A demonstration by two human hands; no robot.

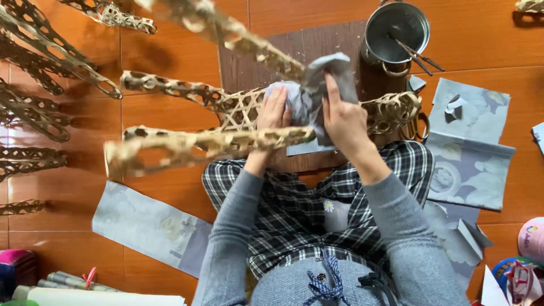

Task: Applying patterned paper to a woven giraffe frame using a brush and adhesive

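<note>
Paper [309, 93], grey and crumpled, sits against an open-weave bamboo frame [238, 110] over the lap, gripped by both hands: left hand [275, 110] fingers curled on it, right hand [343, 122] fingers pinching its edge. Behind, a round metal pot [396, 25] on the floor holds thin sticks [413, 54].

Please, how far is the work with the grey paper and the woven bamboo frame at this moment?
Done: the woven bamboo frame is built, and cut grey sheets lie on the floor. In hand: the left hand and right hand press a crumpled grey paper piece onto the frame's centre. Left: the frame's arms remain bare lattice, so most covering seems not yet done.
</note>
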